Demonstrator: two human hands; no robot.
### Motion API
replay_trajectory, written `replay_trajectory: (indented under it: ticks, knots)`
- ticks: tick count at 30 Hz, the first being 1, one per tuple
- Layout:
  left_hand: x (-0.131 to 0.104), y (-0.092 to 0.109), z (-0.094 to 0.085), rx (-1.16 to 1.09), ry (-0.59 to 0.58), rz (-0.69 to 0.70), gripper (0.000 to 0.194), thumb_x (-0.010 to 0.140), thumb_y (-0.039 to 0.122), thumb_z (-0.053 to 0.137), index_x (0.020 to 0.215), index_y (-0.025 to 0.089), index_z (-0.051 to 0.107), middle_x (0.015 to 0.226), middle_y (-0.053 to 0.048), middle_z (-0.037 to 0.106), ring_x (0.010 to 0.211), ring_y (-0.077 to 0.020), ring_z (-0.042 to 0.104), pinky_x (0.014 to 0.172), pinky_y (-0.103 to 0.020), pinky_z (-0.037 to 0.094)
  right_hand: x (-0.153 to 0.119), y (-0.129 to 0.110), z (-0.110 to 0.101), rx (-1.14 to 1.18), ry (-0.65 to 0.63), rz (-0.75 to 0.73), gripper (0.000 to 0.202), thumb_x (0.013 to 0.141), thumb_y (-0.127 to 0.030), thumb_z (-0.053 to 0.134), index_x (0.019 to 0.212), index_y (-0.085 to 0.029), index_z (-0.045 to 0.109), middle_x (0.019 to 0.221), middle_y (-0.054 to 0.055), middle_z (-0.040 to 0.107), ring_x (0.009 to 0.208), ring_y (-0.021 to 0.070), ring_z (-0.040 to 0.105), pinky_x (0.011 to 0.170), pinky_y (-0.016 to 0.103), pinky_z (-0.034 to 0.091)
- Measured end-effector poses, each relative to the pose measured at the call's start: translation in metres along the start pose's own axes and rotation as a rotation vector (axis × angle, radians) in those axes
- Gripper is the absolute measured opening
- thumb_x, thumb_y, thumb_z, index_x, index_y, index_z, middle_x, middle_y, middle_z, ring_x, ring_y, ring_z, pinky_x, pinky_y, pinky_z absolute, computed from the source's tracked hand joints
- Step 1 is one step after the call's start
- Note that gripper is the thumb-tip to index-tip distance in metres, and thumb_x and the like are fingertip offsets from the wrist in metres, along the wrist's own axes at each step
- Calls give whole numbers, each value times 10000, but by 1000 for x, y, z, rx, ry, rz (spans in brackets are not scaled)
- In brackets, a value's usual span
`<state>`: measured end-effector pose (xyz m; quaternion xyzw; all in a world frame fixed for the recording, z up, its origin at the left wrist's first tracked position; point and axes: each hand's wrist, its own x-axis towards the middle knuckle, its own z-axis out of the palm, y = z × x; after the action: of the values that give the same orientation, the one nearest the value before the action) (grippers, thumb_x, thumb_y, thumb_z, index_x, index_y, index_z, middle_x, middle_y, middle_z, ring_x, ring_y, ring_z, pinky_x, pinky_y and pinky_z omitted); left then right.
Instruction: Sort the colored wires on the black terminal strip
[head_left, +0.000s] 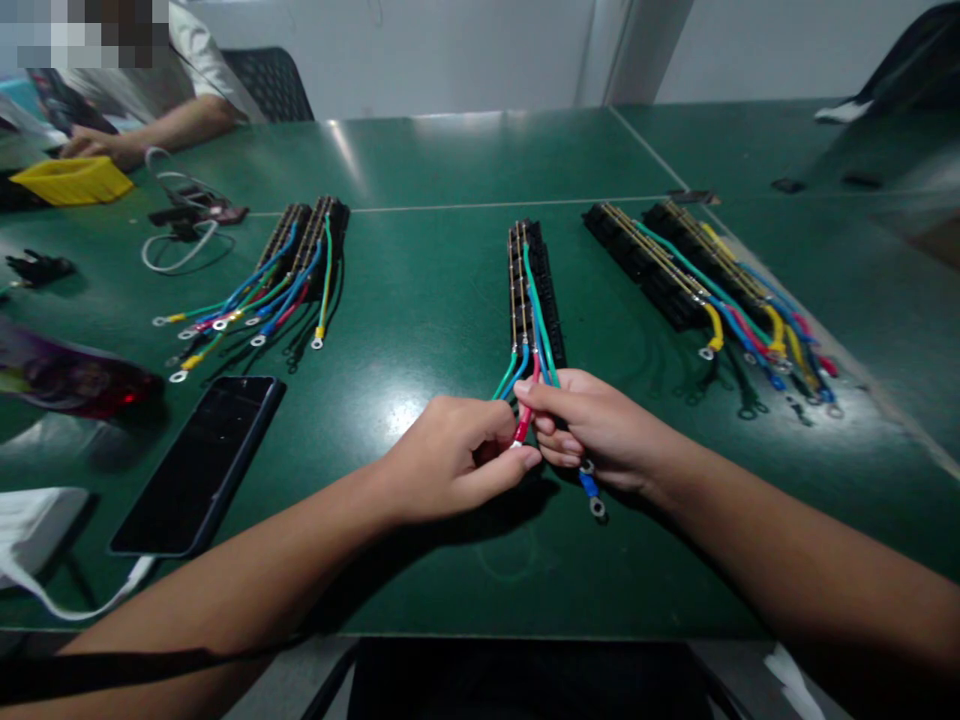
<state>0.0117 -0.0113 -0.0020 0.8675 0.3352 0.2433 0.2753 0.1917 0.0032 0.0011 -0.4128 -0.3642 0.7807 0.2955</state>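
Observation:
A black terminal strip [534, 290] with brass-coloured rails lies mid-table, its coloured wires running toward me. My left hand [472, 455] pinches the sleeved end of a red wire [523, 425] between thumb and fingers. Just right of it, my right hand [589, 425] is closed, thumb on the red wire and fingers curled round other wires. Below the right hand hang ring terminals with a blue sleeve [589, 484]. Similar wired strips lie at the left [319, 245] and at the right [649, 262].
A phone [199, 465] with a white cable, a white adapter [37, 525] and a bottle with red liquid [75, 375] lie at the left. Farther back are a yellow bin [73, 182], grey cables [180, 235] and a person's arm [180, 130]. Dark fabric hangs over the far right edge.

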Motion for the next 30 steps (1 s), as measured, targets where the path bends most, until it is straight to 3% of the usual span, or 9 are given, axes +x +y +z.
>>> replay_trajectory:
  ticks: [20, 30]
  knots:
    - [0, -2, 0, -2, -11, -5, 276, 886, 315, 594, 682, 147, 514, 557, 62, 466, 497, -53, 397, 502, -201, 268, 0, 0, 0, -4, -1, 12, 345, 922, -264, 575, 612, -167, 460, 413, -91, 374, 300, 23, 277, 301, 134, 255]
    - [-1, 0, -1, -44, -19, -39, 221, 864, 234, 592, 685, 146, 497, 576, 65, 456, 513, -48, 395, 512, -187, 280, 1, -1, -1, 15, -4, 4, 341, 905, -263, 600, 607, -158, 471, 437, -84, 384, 310, 18, 271, 297, 131, 253]
